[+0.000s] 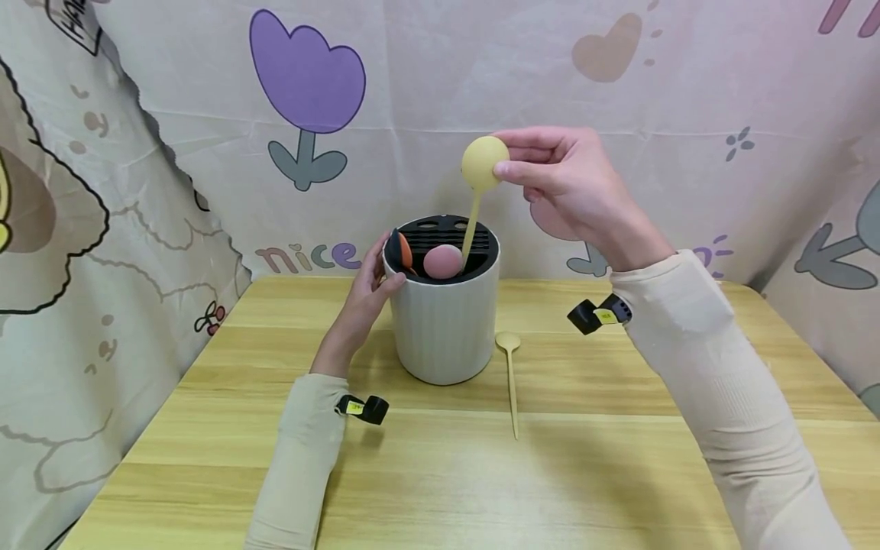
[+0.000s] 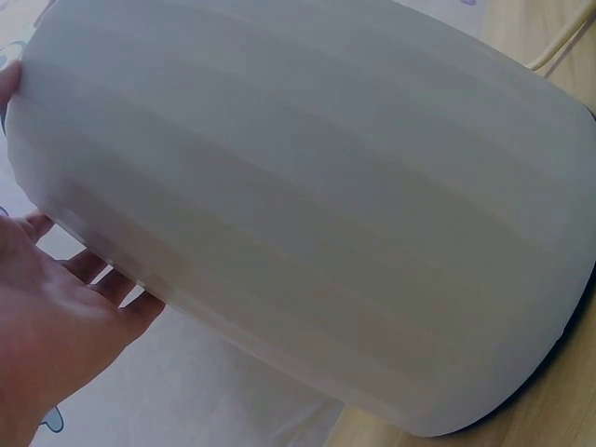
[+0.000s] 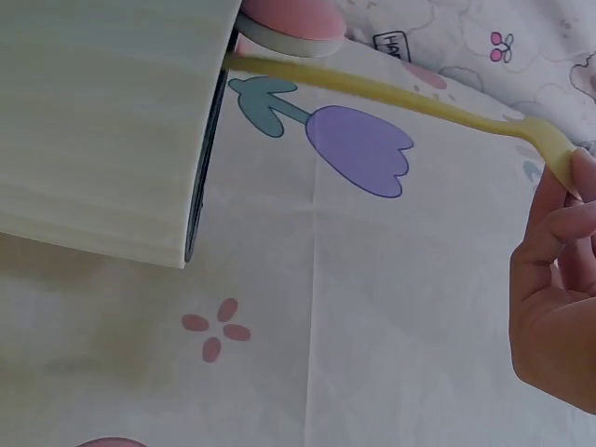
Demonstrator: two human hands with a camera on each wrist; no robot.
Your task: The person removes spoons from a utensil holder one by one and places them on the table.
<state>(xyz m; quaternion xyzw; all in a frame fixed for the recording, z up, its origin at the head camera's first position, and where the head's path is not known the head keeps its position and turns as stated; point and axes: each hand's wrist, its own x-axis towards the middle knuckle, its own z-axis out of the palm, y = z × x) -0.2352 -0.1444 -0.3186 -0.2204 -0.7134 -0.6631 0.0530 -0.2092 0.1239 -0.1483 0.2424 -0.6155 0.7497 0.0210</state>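
A ribbed white utensil holder (image 1: 445, 328) with a black slotted top stands upright on the table. My left hand (image 1: 360, 298) holds it on its left side, thumb near the front rim and fingers around the wall. Above the holder, my right hand (image 1: 574, 183) pinches a yellow spoon (image 1: 484, 160) by its bowl. That spoon's handle points down, its lower end inside the holder's opening. A pink-headed utensil (image 1: 443, 261) stands in the holder, with an orange-and-dark utensil (image 1: 406, 250) to its left. The right wrist view shows the yellow handle (image 3: 372, 88) entering at the rim.
Another yellow spoon (image 1: 512, 374) lies on the wooden table (image 1: 440, 473), just right of the holder. A printed cloth (image 1: 426, 92) hangs behind the table and along its sides. A wrist camera (image 1: 598, 315) is strapped to the right sleeve.
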